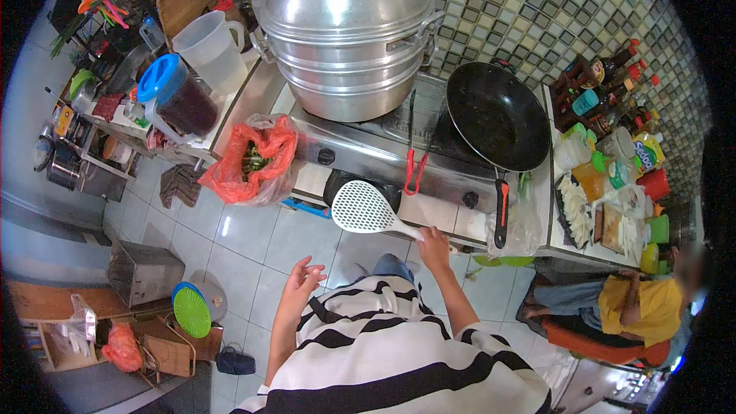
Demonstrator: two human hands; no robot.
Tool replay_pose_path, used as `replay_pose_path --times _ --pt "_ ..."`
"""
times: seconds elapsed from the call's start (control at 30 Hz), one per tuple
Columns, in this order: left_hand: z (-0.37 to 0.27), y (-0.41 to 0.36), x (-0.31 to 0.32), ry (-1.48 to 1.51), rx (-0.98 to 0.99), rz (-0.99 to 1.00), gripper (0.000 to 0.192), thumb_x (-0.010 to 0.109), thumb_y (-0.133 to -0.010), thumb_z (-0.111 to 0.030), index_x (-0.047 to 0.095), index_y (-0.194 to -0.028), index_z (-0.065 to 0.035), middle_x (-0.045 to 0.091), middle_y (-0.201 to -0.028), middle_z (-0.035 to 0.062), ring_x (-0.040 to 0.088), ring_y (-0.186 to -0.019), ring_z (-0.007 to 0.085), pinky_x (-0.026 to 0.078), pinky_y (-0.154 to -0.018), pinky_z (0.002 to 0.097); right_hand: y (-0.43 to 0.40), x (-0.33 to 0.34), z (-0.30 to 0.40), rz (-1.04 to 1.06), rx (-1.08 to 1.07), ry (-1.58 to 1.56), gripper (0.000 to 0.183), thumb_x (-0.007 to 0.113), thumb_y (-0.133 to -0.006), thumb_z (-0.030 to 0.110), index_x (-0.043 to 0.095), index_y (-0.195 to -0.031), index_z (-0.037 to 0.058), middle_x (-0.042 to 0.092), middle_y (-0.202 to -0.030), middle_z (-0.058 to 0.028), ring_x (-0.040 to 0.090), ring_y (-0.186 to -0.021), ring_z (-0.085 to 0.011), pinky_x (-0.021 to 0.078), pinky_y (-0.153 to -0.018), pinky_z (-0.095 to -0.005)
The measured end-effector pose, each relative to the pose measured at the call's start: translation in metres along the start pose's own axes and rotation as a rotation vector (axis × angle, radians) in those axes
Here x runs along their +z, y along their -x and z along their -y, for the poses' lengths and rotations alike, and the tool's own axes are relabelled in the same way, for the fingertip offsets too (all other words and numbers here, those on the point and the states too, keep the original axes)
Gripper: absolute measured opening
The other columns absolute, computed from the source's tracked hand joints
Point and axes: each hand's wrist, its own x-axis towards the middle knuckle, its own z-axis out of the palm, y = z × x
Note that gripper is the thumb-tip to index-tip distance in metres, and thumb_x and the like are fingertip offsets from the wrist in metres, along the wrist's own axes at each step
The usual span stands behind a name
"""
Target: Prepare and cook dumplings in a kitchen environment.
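Observation:
My right hand point(434, 246) is closed around the handle of a white perforated skimmer point(363, 208), whose head lies over a dark round pan point(386, 191) at the stove's front edge. My left hand point(305, 277) holds nothing, its fingers apart above the floor. On the gas stove point(356, 158) stand a large lidded aluminium steamer pot point(351, 40) and, to its right, a black frying pan point(497, 115) with a black and red handle. Red-handled tongs point(415, 169) rest between them. A red plastic bag point(250, 167) with green vegetables sits left of the skimmer.
Left on the counter are a blue-lidded pitcher point(181, 98) of dark liquid and a clear plastic jug point(213, 52). At right are sauce bottles point(615, 66), jars and a dish of sliced pale food point(574, 210). A person in a yellow top point(644, 307) sits at the far right.

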Motion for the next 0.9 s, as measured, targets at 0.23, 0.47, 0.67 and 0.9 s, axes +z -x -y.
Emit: replay_pose_path --times 0.23,0.47,0.67,0.9 --pt "0.023 -0.017 -0.008 -0.024 -0.041 -0.008 0.046 0.052 -0.089 -0.030 0.042 -0.126 -0.0036 0.057 -0.112 0.0088 0.057 -0.099 0.0163 0.041 -0.087 0.0295 0.058 -0.029 0.004 -0.057 -0.005 -0.234 0.022 0.054 -0.082 0.016 0.052 -0.101 0.0038 0.054 -0.096 -0.0171 0.053 -0.089 -0.0375 0.0434 -0.074 -0.0453" --pt "0.067 -0.072 -0.019 -0.099 -0.162 0.013 0.046 0.053 -0.088 -0.034 0.044 -0.123 -0.0046 0.059 -0.109 0.0061 0.057 -0.095 0.0144 0.041 -0.080 0.0280 0.107 -0.035 -0.012 0.025 0.174 -0.237 0.017 0.048 -0.087 0.018 0.053 -0.097 0.0049 0.057 -0.089 -0.0154 0.057 -0.079 -0.0349 0.0461 -0.064 -0.0427" --pt "0.098 -0.153 -0.004 -0.007 -0.262 0.141 0.042 0.053 -0.087 -0.032 0.044 -0.119 -0.0068 0.057 -0.108 0.0058 0.056 -0.096 0.0162 0.043 -0.080 0.0312 0.121 -0.053 0.002 -0.003 0.286 -0.272 0.015 0.049 -0.087 0.018 0.054 -0.085 0.0042 0.055 -0.071 -0.0159 0.055 -0.064 -0.0341 0.0426 -0.056 -0.0413" --pt "0.128 -0.224 0.056 0.517 -0.227 -0.074 0.041 0.060 -0.080 -0.011 0.034 -0.111 -0.0098 0.051 -0.104 0.0051 0.055 -0.094 0.0210 0.046 -0.078 0.0485 0.128 -0.052 0.004 -0.084 0.326 -0.405 0.017 0.050 -0.087 0.020 0.057 -0.084 0.0049 0.060 -0.070 -0.0135 0.059 -0.064 -0.0325 0.0458 -0.058 -0.0398"
